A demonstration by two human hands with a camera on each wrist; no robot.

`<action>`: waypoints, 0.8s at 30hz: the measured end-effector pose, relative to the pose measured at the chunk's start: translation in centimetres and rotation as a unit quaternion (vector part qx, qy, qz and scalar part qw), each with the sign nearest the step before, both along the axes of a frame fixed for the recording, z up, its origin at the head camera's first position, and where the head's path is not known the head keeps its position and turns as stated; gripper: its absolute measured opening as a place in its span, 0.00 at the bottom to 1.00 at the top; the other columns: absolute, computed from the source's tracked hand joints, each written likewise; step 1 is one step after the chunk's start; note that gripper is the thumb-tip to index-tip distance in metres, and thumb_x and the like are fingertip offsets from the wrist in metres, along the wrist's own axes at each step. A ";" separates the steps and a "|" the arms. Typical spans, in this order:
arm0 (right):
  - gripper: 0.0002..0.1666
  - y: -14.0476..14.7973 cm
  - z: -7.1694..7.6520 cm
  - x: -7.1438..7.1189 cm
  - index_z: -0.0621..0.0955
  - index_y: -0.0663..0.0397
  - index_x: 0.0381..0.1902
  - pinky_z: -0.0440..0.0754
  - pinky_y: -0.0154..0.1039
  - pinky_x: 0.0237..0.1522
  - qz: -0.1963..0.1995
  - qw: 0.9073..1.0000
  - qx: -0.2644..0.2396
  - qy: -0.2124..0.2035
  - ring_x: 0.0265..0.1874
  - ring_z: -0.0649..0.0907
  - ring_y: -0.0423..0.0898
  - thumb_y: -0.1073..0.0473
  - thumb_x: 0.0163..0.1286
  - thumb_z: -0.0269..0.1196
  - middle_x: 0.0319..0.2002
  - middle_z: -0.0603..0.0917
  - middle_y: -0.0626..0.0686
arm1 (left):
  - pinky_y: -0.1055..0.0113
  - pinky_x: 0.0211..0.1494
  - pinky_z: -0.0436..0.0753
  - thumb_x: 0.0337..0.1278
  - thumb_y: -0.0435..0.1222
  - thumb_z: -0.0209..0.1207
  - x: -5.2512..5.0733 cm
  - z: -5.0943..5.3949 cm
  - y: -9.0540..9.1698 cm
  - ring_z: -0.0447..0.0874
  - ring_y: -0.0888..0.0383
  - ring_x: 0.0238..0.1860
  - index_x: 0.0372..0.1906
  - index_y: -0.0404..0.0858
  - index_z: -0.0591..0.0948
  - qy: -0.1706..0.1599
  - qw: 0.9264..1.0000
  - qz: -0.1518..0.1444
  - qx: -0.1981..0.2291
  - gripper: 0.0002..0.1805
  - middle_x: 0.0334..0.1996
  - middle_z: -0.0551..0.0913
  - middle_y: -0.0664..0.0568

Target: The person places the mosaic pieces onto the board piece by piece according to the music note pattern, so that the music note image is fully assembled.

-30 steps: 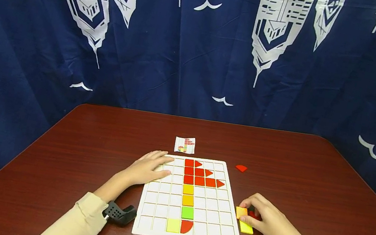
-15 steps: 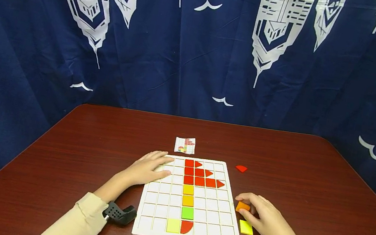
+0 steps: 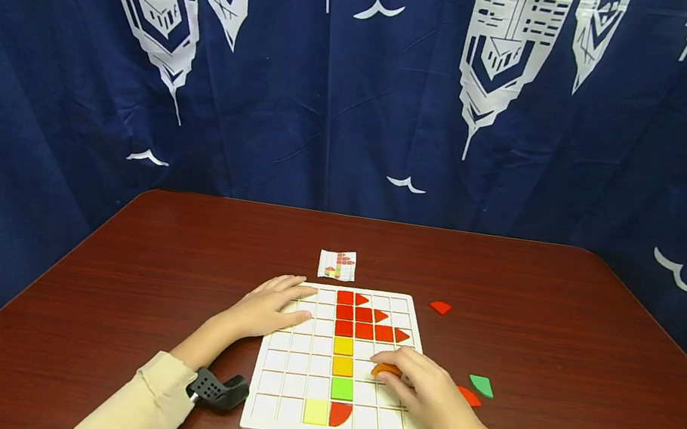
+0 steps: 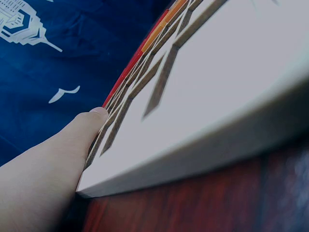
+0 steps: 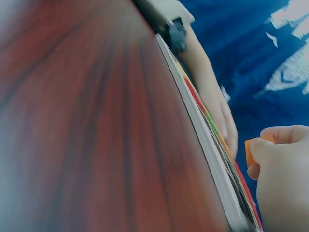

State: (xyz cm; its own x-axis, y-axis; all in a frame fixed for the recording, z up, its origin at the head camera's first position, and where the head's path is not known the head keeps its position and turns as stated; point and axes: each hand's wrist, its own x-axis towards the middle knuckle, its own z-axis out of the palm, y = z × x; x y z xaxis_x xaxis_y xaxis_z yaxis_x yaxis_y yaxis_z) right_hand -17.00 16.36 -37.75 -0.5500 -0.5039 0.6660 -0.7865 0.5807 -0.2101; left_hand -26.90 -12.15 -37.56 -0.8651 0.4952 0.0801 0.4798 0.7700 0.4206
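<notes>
A white grid board (image 3: 298, 365) lies on the table with red, orange, green and yellow pieces in its cells. The left hand (image 3: 263, 310) rests on the board's upper left edge, fingers relaxed; its thumb lies on the edge in the left wrist view. Over the board's right half, the right hand (image 3: 432, 395) pinches an orange piece (image 3: 386, 369) between thumb and fingers. That orange piece (image 5: 250, 153) shows at the fingertips in the right wrist view. A column of two orange squares (image 3: 341, 366) and a green square (image 3: 343, 388) stands left of the right hand.
Behind the board lies a small printed card (image 3: 337, 265). A red piece (image 3: 440, 307) is at the board's upper right; a green piece (image 3: 481, 385) and another red one (image 3: 468, 396) lie beyond the right forearm. A blue patterned cloth (image 3: 328, 104) hangs behind the table.
The right hand has moved left from beside the board to above it, carrying the orange piece. Green and red pieces on the right are uncovered; the forearm now covers the yellow square's place. The left hand is unmoved.
</notes>
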 end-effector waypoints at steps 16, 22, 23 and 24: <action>0.09 -6.2 0.2 -0.2 0.78 0.50 0.40 0.73 0.24 0.27 0.052 0.970 -0.033 -0.237 0.23 0.70 0.28 0.56 0.62 0.61 0.24 0.78 0.40 | 0.45 0.70 0.50 0.59 0.57 0.48 0.1 0.1 0.1 0.48 0.49 0.71 0.64 0.55 0.66 0.009 1.000 0.003 0.003 0.29 0.69 0.57 0.51; 0.09 -6.5 0.2 -0.2 0.78 0.50 0.38 0.74 0.24 0.28 0.072 0.969 -0.022 -0.237 0.23 0.71 0.27 0.54 0.62 0.60 0.24 0.79 0.41 | 0.45 0.70 0.51 0.59 0.57 0.48 0.1 0.0 0.1 0.49 0.49 0.71 0.64 0.55 0.66 0.010 1.000 0.003 0.003 0.29 0.69 0.57 0.51; 0.08 -6.6 0.2 -0.2 0.78 0.49 0.37 0.74 0.24 0.28 0.073 0.969 -0.019 -0.235 0.24 0.72 0.27 0.54 0.62 0.60 0.25 0.80 0.41 | 0.45 0.70 0.51 0.59 0.57 0.48 0.1 0.0 0.1 0.49 0.49 0.71 0.64 0.55 0.66 0.012 1.000 0.003 0.003 0.28 0.69 0.57 0.51; 0.08 -6.6 0.2 -0.1 0.78 0.49 0.37 0.74 0.24 0.28 0.072 0.970 -0.015 -0.233 0.24 0.72 0.27 0.54 0.62 0.60 0.26 0.80 0.41 | 0.45 0.70 0.51 0.59 0.57 0.48 0.0 0.0 0.1 0.49 0.49 0.71 0.64 0.55 0.66 0.012 1.000 0.004 0.001 0.28 0.69 0.57 0.51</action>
